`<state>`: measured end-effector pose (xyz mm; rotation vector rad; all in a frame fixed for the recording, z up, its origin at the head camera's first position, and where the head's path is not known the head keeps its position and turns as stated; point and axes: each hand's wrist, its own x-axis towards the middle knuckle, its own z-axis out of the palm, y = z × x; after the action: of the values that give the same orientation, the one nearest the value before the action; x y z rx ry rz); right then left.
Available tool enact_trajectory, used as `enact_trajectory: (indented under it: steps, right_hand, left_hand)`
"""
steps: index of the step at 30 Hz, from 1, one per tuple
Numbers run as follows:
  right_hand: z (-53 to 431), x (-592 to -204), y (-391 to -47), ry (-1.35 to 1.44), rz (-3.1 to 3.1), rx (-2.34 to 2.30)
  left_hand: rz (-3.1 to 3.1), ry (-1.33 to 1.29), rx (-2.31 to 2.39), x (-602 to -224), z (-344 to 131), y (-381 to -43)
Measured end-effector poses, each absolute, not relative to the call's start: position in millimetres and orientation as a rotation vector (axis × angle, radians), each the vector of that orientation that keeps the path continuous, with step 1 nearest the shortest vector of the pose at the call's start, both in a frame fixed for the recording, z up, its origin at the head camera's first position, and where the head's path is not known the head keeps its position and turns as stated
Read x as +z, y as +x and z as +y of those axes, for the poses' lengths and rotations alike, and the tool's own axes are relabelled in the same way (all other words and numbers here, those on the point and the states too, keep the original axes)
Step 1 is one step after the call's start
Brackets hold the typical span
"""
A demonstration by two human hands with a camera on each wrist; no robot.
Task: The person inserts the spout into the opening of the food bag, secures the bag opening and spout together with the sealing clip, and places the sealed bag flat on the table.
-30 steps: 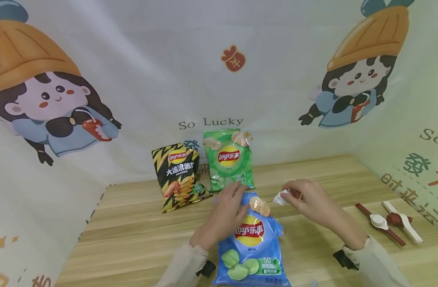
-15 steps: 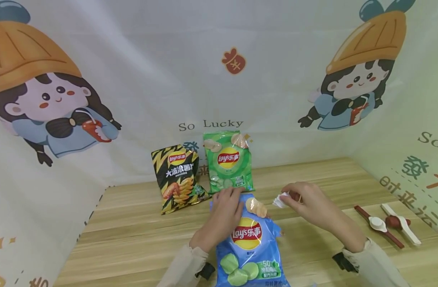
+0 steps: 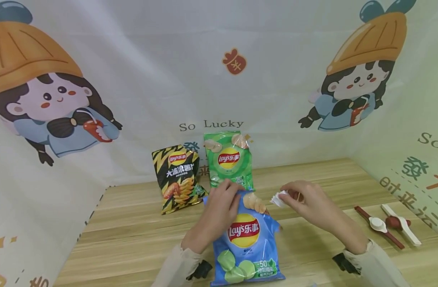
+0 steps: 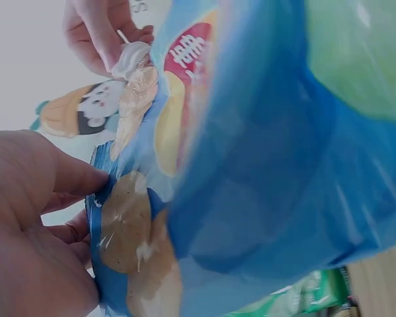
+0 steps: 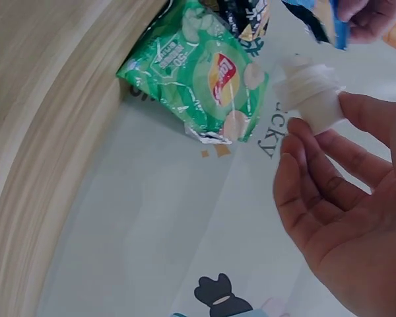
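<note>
A blue Lay's chip bag (image 3: 253, 255) is in front of me, its printed face up. My left hand (image 3: 219, 207) pinches the bag's top edge; in the left wrist view the thumb (image 4: 79, 173) lies on one side of that edge, with fingers on the other. Right of the bag's top, my right hand (image 3: 308, 201) holds a small white ribbed piece (image 5: 311, 92) between thumb and fingertips. I cannot tell what kind of thing this piece is. In the left wrist view it overlaps the top part of the bag.
Behind the blue bag, a green Lay's bag (image 3: 229, 159) and a black-and-yellow Lay's bag (image 3: 177, 175) lean near the printed back curtain (image 3: 276, 91). At the right lie two red-and-white strips with round middles, one mostly red (image 3: 378, 224), one mostly white (image 3: 401, 223).
The blue bag and my left hand have shifted a little left, and the bag has risen slightly in the head view. My right hand stays almost in place with the white piece.
</note>
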<state>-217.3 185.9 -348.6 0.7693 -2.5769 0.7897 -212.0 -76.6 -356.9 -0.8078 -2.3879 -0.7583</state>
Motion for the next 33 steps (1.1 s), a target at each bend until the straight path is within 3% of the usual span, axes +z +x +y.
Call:
enact_trajectory:
  steps: [13, 33]
  right_hand:
    - [177.9, -337.7, -202.4, 0.865, -2.331, 0.884]
    - [166.0, -341.0, -197.0, 0.905, -2.405, 0.97]
  left_hand:
    - [-2.263, -0.895, -0.714, -321.8, -80.9, -188.6]
    - [-2.345, -0.932, -0.571, -317.1, -84.3, -184.3]
